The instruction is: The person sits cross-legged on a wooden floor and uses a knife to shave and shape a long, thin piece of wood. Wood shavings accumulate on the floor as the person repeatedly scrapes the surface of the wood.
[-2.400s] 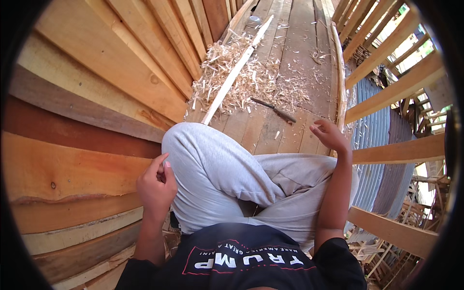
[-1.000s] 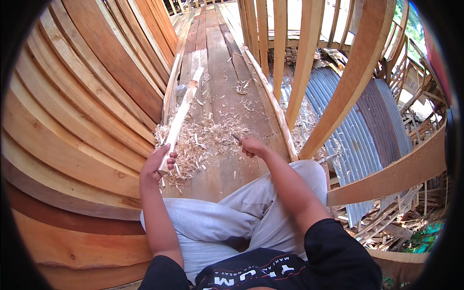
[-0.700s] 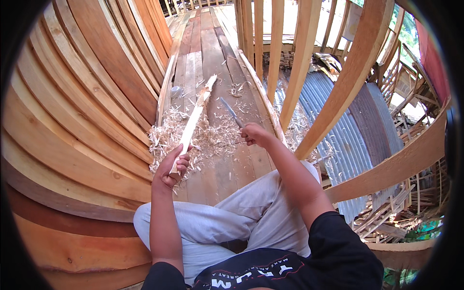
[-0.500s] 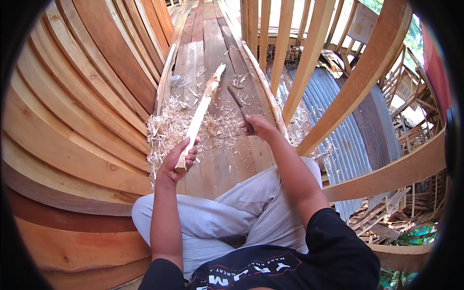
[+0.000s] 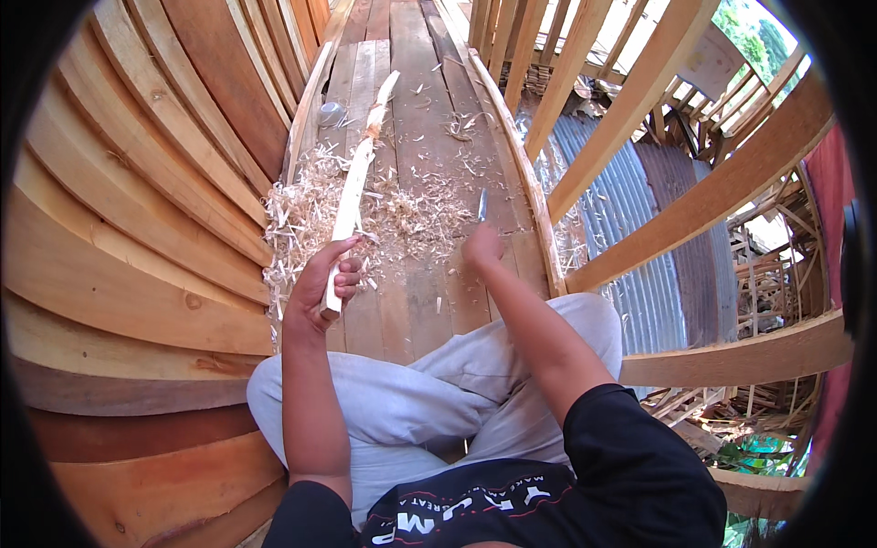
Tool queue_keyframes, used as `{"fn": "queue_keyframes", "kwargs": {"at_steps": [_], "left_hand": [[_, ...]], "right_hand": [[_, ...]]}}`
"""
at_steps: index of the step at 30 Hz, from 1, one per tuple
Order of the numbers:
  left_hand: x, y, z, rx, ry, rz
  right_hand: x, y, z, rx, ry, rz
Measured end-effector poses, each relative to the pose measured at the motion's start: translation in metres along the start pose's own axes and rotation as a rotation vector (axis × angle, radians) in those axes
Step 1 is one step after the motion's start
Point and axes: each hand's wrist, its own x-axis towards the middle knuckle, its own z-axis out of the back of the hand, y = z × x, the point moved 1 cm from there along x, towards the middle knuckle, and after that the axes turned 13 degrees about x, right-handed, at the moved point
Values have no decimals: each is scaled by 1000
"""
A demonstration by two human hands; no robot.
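My left hand [image 5: 326, 279] is wrapped round the near end of a long, pale wooden stick [image 5: 353, 190]. The stick slants away from me and a little to the right, with a rough brown patch toward its far end. To the right, my right hand [image 5: 482, 245] is closed on a knife whose blade [image 5: 482, 205] points away from me; the fist hides its handle. The blade is apart from the stick. Curled wood shavings [image 5: 416, 212] lie on the planks between and beyond my hands.
I sit cross-legged on a plank floor [image 5: 425, 297]. Tall boards [image 5: 146, 228] line the left side. A wooden railing [image 5: 630, 100] rises on the right, with corrugated metal sheets [image 5: 621, 201] below it. A small clear container [image 5: 331, 114] stands past the shavings.
My right hand has turned the knife so the blade points straighter away, and it sits slightly lower. The stick has shifted left and its far end has risen in view. My view has shifted slightly.
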Motion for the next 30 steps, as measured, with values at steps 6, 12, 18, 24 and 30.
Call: {"fn": "queue_keyframes", "kwargs": {"at_steps": [6,12,18,24,30], "left_hand": [[-14,-11,14,-31,-31,-86],[-20,-17,24,-98,-13,-122],[-19,-17,18,-140,10,-138],[-20,-17,28,-118,38,-158],[-20,-16,30,-104,51,-149]], "right_hand": [[-39,54,-55,38,256,188],[-62,78,-50,183,241,431],[-22,6,-28,-10,-5,207],[-85,47,-77,77,143,165],[-117,96,-49,106,218,364]]}}
